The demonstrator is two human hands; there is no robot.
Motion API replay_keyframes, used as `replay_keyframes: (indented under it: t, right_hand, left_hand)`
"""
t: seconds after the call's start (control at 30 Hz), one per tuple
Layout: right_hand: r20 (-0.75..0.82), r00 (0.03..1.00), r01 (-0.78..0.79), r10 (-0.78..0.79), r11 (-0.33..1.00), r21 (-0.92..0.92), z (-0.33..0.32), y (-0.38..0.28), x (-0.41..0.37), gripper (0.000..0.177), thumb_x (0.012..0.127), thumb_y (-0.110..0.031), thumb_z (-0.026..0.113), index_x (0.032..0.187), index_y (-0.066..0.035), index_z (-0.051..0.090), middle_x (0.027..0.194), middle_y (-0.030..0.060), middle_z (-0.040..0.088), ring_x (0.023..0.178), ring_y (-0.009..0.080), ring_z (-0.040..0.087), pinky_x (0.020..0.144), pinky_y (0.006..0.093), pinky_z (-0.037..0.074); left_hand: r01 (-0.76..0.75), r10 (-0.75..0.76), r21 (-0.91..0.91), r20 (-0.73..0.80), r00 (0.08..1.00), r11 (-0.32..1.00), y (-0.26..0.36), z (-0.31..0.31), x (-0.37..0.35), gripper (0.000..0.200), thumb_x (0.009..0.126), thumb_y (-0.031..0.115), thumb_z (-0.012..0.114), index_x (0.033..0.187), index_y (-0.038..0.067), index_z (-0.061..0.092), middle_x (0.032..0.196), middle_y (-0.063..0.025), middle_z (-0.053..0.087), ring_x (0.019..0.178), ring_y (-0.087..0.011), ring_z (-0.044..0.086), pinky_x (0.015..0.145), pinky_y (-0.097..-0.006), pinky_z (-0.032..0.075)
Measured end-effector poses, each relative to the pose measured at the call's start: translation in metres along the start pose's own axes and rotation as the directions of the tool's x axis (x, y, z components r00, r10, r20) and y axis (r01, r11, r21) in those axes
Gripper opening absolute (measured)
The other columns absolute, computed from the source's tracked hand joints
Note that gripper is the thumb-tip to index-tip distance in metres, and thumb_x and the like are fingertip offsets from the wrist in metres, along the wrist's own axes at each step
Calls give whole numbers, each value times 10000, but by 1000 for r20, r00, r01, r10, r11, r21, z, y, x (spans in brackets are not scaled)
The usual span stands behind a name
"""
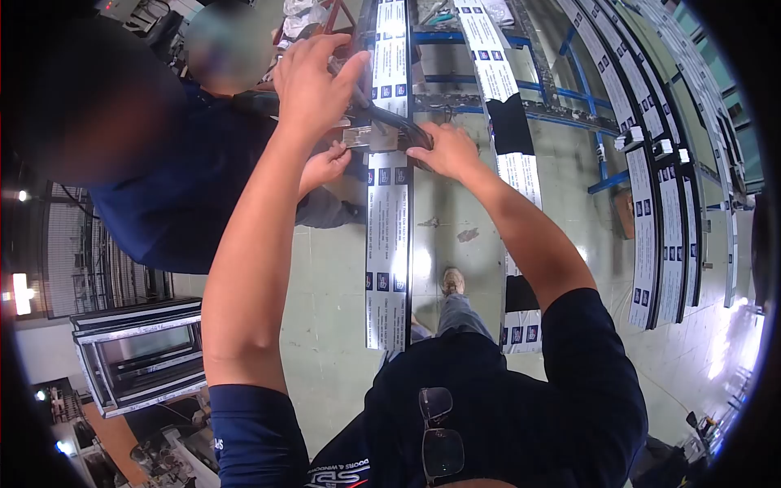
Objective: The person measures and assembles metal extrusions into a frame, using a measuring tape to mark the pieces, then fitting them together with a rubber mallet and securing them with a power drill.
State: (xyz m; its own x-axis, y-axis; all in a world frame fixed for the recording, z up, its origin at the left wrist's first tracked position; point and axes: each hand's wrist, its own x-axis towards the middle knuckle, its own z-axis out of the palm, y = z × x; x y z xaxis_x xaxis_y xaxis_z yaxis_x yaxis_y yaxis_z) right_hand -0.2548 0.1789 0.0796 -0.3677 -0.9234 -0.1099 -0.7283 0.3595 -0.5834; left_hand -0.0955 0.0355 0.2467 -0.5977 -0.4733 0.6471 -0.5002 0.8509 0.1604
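Observation:
My left hand (319, 85) is raised left of a long film-covered profile (387, 236), its thumb and fingers spread beside a dark tool or strip. My right hand (446, 151) rests at the profile's right edge, its fingers curled round the end of a black curved piece (390, 119) that crosses over the profile. Under that piece a small clear block (382, 137) sits on the profile. A co-worker's hand (325, 167) reaches in from the left, close to the block.
A second wrapped profile (519, 175) with black bands lies to the right. Blue metal racks (561, 91) stand behind, and more profiles (645, 236) lean at far right. A co-worker in a dark shirt (187, 179) is close on the left. Stacked frames (142, 354) stand lower left.

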Motion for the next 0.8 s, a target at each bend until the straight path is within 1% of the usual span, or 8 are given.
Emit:
replay_keyframes:
  t: [0.07, 0.13, 0.3, 0.37, 0.4, 0.53, 0.6, 0.8]
  right_hand:
    - [42, 998, 59, -56, 996, -66, 0, 3, 5, 505, 872, -524, 699, 1265, -209, 660, 1173, 150, 644, 1125, 404, 580, 958, 487, 500]
    - [72, 994, 87, -80, 991, -99, -4, 3, 6, 467, 886, -524, 678, 1219, -197, 681, 1141, 154, 650, 1109, 409, 586, 950, 490, 503]
    - [160, 975, 183, -153, 963, -198, -8, 5, 14, 437, 914, -531, 627, 1127, -159, 711, 1083, 166, 666, 1066, 430, 600, 928, 501, 506]
    - [222, 963, 209, -154, 945, -251, -11, 3, 19, 418, 928, -517, 608, 1092, -150, 721, 1064, 162, 680, 1063, 429, 600, 925, 499, 502]
    - [231, 961, 212, -155, 944, -251, -14, 1, 21, 418, 928, -517, 608, 1092, -150, 721, 1064, 162, 680, 1063, 429, 600, 925, 499, 502]
    - [331, 938, 198, -102, 942, -271, -18, -3, 26, 451, 929, -516, 600, 1018, -91, 720, 1077, 172, 672, 1095, 408, 588, 948, 479, 490]
    - [343, 935, 187, -87, 944, -271, -18, -2, 27, 490, 919, -529, 605, 995, -58, 712, 1080, 194, 656, 1113, 397, 582, 971, 468, 481]
    - [354, 932, 170, -75, 954, -246, -16, -1, 28, 470, 923, -518, 603, 970, -60, 695, 1079, 171, 650, 1140, 382, 565, 986, 463, 468]
  left_hand:
    - [11, -11, 8, 22, 1000, 1000, 0, 8, -2, 431, 891, 466, 688, 1176, 143, 706, 1194, -91, 672, 1224, -316, 529, 1088, -502, 297]
    - [10, -10, 16, 27, 1000, 1000, 1, 13, -4, 393, 900, 465, 680, 1120, 144, 731, 1141, -81, 689, 1218, -309, 532, 1115, -537, 237]
    - [43, -45, 42, 35, 998, 998, 2, 22, -9, 388, 897, 457, 687, 1101, 128, 724, 1057, -75, 685, 1159, -299, 554, 1118, -509, 233]
    - [28, -27, 15, -43, 999, 999, 1, 24, -10, 371, 914, 440, 693, 1120, 132, 691, 1042, -63, 691, 1023, -278, 602, 1017, -448, 324]
    - [18, -18, 0, -61, 998, 1000, -3, 27, -11, 408, 885, 443, 724, 1128, 118, 680, 1034, -85, 687, 988, -299, 601, 1004, -459, 334]
    - [31, -18, 140, -90, 996, 990, -2, 30, -10, 467, 913, 475, 693, 1216, 125, 637, 1120, -50, 679, 1019, -275, 603, 986, -455, 358]
    - [67, -78, -78, -148, 986, 995, 20, 16, -2, 380, 799, 360, 796, 860, 80, 547, 852, -119, 553, 900, -327, 536, 874, -453, 363]
    - [136, -156, -121, -172, 973, 983, 29, 19, 4, 354, 812, 317, 765, 741, 74, 518, 778, -118, 537, 853, -322, 507, 865, -453, 356]
